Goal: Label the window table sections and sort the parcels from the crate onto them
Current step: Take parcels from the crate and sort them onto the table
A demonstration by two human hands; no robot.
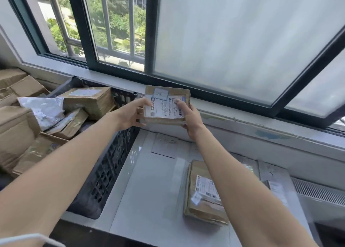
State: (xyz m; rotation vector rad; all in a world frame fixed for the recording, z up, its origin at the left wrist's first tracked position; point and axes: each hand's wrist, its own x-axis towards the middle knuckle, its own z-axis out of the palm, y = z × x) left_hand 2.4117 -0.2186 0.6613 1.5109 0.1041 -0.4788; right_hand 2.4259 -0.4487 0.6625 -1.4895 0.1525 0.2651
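Both hands are up on one parcel. The left hand [130, 114] is holding the brown parcel [166, 105] by its left edge, thumb on top and fingers under. The right hand [192, 121] is holding the right edge, thumb pressing on the white shipping label. So both grips are grasping the same parcel, and it is hanging in the air over the far end of the desk [149, 190], just in front of the window sill [242, 127] and beside the far right corner of the black crate [110, 164].

On room to move, the crate's slatted wall is running along the desk's left edge, touching it. The sill is closing off the far edge. Under the held parcel a paper sheet [164, 144] with faint writing is lying flat on the desk. Bare desk surface is stretching from that sheet towards the camera along the crate side. On the right, a vent grille [317, 192] is sitting just beyond the desk.

Counting now: two hands, one parcel in them, one crate. One taped brown parcel [203, 192] is lying on the desk, partly under the right forearm. One pale packet [276, 185] is lying just to its right. In the crate I am making out a taped brown box [89, 101], a white plastic bag [44, 106] and a big brown box [15, 127]. More cardboard is overlapping around them, so I cannot tell the full number.
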